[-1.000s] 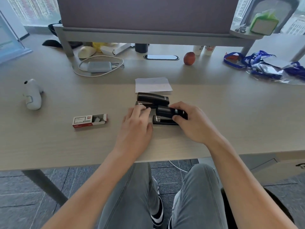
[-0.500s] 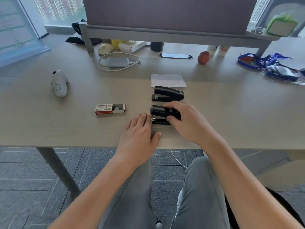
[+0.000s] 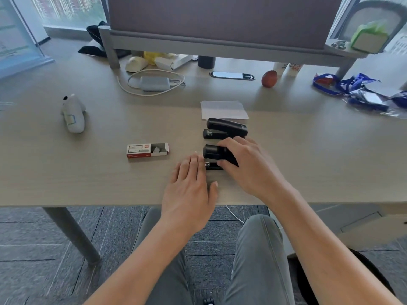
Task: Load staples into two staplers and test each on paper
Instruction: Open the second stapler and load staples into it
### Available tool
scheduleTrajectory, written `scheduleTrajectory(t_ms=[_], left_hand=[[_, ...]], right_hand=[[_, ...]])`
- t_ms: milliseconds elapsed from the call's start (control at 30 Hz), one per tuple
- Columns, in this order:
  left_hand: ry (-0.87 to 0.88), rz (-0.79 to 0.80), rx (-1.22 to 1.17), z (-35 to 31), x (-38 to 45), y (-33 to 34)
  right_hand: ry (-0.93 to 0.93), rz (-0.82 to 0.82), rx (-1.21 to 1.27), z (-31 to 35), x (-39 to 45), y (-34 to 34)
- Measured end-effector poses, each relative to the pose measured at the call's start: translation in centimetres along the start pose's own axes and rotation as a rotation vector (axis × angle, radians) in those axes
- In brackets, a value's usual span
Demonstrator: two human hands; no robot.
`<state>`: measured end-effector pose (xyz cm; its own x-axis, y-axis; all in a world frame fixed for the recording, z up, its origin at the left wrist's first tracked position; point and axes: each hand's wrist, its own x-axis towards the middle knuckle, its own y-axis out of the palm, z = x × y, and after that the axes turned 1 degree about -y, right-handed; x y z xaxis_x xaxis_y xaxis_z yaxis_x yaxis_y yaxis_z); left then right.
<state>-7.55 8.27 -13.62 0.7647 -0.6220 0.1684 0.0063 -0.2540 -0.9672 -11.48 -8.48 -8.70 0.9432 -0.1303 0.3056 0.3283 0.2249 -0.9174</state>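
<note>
- Here, right hand fingers clamped on near black stapler.
- Left hand flat on worktop, fingers straight, together.
- Staple box lying left.

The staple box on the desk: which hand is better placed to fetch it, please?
Left. The left hand is open, free and nearer the staple box; the right hand grips the near stapler.

An office: desk with partition screen, carpet-tile floor
</note>
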Motion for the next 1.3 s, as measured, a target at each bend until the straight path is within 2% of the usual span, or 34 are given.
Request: scheduleTrajectory(t_ms=[100,333,433,500,567,600,767,867,1033,1200,1300], left_hand=[[-0.004,0.001,0.007,-0.1,-0.1,0.0],[-0.021,0.029,0.011,-0.1,0.0,0.2],[-0.028,0.042,0.01,-0.2,0.0,0.2],[-0.03,0.053,0.011,-0.3,0.0,0.1],[-0.034,0.049,0.018,-0.3,0.0,0.0],[-0.037,0.051,0.018,-0.3,0.0,-0.1],[-0.044,0.055,-0.035,-0.3,0.0,-0.6],[-0.036,0.056,-0.152,0.0,-0.3,-1.3],[-0.091,-0.045,-0.383,1.7,-1.2,-3.5],[-0.12,-0.232,-0.32,6.1,-1.3,-4.3],[-0.137,-0.271,-0.235,8.8,-0.9,-4.3]], right_hand=[[-0.015,-0.053,0.027,-0.4,-0.3,0.4],[0.215,-0.318,0.415,-1.4,-1.7,1.4],[0.406,-0.451,0.56,-1.5,-2.3,1.3],[0.597,-0.522,0.819,-2.1,-2.7,1.1],[0.761,-0.517,1.092,-2.4,-3.1,0.6],[0.811,-0.481,1.139,-2.7,-3.4,0.4],[0.942,-0.27,0.935,-2.9,-4.0,-0.4],[0.871,-0.237,0.85,-1.6,-4.1,-0.4],[0.557,-0.247,0.671,1.4,-2.7,0.7],[0.342,-0.215,0.511,5.2,0.8,2.1],[0.238,-0.165,0.407,6.9,3.1,3.2]])
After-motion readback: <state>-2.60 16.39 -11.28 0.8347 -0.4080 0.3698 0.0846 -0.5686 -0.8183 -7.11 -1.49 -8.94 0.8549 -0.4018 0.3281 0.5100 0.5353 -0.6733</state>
